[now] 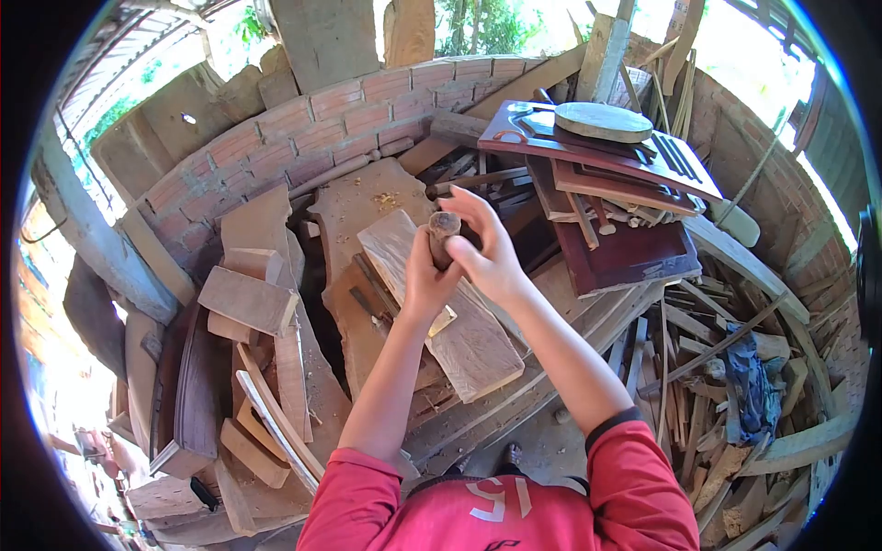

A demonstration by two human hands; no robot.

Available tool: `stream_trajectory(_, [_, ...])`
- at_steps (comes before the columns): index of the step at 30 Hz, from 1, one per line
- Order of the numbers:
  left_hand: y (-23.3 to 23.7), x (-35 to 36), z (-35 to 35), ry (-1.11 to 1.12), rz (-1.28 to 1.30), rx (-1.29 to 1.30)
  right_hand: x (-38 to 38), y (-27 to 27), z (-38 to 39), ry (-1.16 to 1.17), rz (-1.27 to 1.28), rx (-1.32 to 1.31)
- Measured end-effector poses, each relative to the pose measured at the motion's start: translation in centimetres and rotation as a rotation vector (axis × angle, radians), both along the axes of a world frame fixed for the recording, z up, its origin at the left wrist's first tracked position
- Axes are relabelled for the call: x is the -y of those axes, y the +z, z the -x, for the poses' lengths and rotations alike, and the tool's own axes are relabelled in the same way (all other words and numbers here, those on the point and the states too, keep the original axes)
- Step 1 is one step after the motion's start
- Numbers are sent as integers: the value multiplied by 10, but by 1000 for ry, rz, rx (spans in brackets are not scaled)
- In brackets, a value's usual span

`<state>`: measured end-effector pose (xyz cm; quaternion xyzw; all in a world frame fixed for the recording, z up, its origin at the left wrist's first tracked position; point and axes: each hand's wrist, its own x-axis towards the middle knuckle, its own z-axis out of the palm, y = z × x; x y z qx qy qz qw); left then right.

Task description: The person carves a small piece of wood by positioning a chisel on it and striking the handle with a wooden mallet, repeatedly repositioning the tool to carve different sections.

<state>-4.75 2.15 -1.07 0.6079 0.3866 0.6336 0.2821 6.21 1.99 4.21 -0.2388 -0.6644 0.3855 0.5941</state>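
A short, round piece of brown wood is held upright between my hands, its worn end facing up at me. My left hand wraps around its lower part. From the other side my right hand cups it, thumb against its side and fingers curved behind the top. Below the hands lies a thick, pale wooden block with a rough grain. Left of this block, chisel-like tools rest on a broad wooden slab.
Stacked reddish-brown panels stand on the right with a round wooden disc on top. Cut blocks are piled at the left. A brick wall curves behind. Scrap wood and a dark blue plastic bag fill the lower right.
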Motion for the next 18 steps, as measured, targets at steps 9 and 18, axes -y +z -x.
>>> stream_trajectory(9, [-55, 31, 42, 135, 760, -932, -24, 8, 22, 41, 227, -175])
stream_trajectory(18, [-78, 34, 48, 74, 780, -989, -44, -30, -11, -131, 277, -516])
